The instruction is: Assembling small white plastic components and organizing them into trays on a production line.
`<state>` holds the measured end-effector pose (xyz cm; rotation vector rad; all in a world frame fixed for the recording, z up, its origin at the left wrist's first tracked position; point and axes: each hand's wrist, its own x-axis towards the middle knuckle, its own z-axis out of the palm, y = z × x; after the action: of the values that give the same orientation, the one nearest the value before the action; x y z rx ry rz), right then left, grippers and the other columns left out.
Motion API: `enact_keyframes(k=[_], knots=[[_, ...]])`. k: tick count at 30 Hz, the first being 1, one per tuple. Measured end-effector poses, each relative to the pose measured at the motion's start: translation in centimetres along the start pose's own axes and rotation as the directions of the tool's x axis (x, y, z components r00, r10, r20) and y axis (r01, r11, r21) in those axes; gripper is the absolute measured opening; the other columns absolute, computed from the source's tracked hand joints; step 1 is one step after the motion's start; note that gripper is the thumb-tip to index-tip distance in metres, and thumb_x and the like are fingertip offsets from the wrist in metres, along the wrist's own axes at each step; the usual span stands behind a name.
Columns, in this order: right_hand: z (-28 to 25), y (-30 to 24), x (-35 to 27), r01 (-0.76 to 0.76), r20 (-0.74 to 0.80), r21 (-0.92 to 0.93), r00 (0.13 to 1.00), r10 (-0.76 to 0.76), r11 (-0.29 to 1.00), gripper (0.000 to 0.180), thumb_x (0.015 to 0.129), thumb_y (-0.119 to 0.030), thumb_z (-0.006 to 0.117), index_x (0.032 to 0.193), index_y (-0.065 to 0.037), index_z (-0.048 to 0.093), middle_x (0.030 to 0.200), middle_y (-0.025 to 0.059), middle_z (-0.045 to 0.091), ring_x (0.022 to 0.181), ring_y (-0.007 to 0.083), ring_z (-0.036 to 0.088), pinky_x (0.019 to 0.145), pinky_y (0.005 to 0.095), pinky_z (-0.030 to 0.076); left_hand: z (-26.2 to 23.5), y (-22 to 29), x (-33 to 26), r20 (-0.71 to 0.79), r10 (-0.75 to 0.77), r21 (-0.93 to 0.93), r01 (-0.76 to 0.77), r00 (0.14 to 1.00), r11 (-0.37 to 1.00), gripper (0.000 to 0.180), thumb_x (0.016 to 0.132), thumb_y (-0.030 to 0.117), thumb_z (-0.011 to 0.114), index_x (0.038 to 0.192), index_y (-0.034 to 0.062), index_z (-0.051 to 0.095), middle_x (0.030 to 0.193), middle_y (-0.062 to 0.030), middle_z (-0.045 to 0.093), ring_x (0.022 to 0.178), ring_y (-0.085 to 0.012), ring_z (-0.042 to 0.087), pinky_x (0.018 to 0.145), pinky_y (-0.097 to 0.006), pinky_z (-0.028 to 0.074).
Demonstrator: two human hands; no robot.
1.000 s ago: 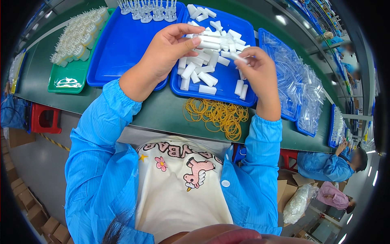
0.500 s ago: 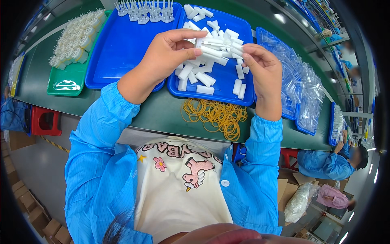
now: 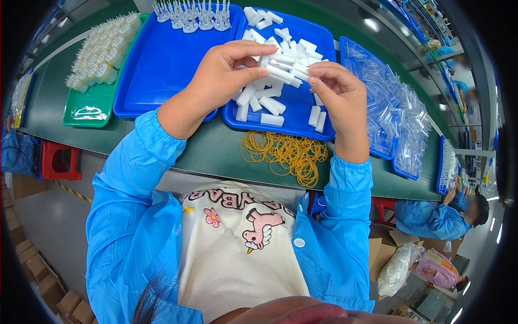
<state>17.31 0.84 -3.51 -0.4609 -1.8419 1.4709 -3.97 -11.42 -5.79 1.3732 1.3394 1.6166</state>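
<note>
My left hand (image 3: 224, 73) and my right hand (image 3: 337, 97) hold a bundle of small white plastic sticks (image 3: 283, 67) between them, above a blue tray (image 3: 294, 116) that holds several more loose white sticks (image 3: 259, 102). Fingers of both hands pinch the ends of the bundle. A pile of yellow rubber bands (image 3: 286, 154) lies on the green table (image 3: 216, 154) just below the tray, between my forearms.
A second blue tray (image 3: 156, 70) sits to the left with white pronged parts (image 3: 191, 13) at its far edge. A green tray (image 3: 89, 110) of white parts is further left. Clear plastic bags (image 3: 388, 108) fill trays on the right. Another person in blue (image 3: 437, 216) sits at the right.
Both hands have drawn closer together and nearer to me with the bundle of sticks; the right hand's fingers now close on its end.
</note>
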Motion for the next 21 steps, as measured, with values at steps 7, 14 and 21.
enact_keyframes(k=[7,14,21], knots=[[-0.4,-0.2,0.1,-0.014,0.007,-0.003,1.000,0.014,1.000,0.022,0.079,0.009,0.071,0.101,0.004,0.070,0.108,0.0118,0.065,0.093,0.0142,0.063,0.079,0.0227,0.053,0.2,-0.1,0.0,0.007,0.027,-0.010,-0.027,1.000,1.000,0.038,0.082,0.000,0.072,0.119,0.0088,0.070,0.111,-0.0063,0.063,0.085,-0.0109,0.060,0.075,-0.023,0.051],[-0.8,-0.5,0.1,-0.043,0.039,0.033,0.998,0.041,0.999,0.025,0.079,0.009,0.071,0.103,0.004,0.070,0.108,0.0104,0.064,0.092,0.0120,0.062,0.079,0.0222,0.052,0.1,0.4,-0.1,0.036,-0.008,0.002,0.008,0.999,1.000,0.040,0.082,-0.005,0.069,0.120,0.0073,0.068,0.119,-0.0088,0.061,0.093,-0.0134,0.062,0.082,-0.024,0.053],[-1.2,-0.5,0.1,-0.057,0.075,0.020,0.996,0.056,0.998,0.027,0.078,0.009,0.071,0.105,0.004,0.069,0.109,0.0099,0.063,0.093,0.0117,0.062,0.080,0.0217,0.052,0.0,0.5,-0.1,0.070,-0.053,0.000,0.053,0.996,0.999,0.042,0.083,-0.009,0.065,0.122,0.0056,0.066,0.124,-0.0099,0.058,0.102,-0.0161,0.063,0.088,-0.026,0.054]])
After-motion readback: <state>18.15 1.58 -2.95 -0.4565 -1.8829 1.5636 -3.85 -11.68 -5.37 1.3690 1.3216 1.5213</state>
